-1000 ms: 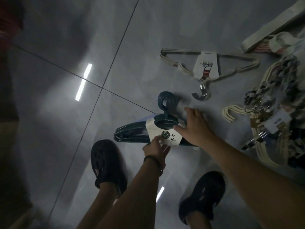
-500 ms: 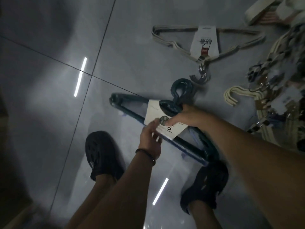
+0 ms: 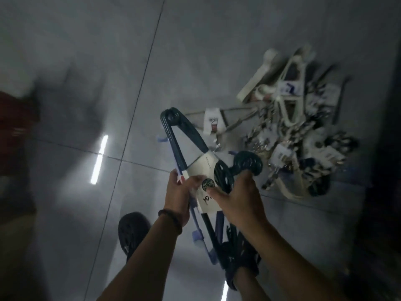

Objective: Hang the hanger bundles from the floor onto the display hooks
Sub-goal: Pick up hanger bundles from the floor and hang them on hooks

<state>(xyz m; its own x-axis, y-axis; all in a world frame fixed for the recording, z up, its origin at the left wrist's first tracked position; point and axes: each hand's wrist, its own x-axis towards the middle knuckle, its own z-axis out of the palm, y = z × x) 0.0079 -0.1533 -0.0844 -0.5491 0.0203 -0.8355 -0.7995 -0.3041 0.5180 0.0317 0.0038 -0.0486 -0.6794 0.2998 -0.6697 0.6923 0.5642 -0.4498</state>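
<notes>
A dark teal hanger bundle (image 3: 173,135) with a white paper label (image 3: 202,170) is lifted off the floor, turned on end with one shoulder pointing away from me. My left hand (image 3: 176,194) grips its lower bar and the label's left edge. My right hand (image 3: 240,203) holds the bundle at the neck, just below the dark hooks (image 3: 247,164), thumb on the label. A cream wire hanger bundle (image 3: 219,120) with a white tag lies on the floor behind it. A blurred pile of more hanger bundles (image 3: 303,135) lies to the right.
Grey tiled floor (image 3: 108,61) with bright strip-light reflections (image 3: 98,159). My two dark shoes (image 3: 131,231) stand below the bundle. A dark red shape (image 3: 15,118) sits at the left edge. A dark vertical edge (image 3: 388,148) runs down the right side.
The teal bundle has come up off the floor and rotated from lying across to standing on end. Both hands kept hold of it. The view swung left, bringing the whole pile into sight.
</notes>
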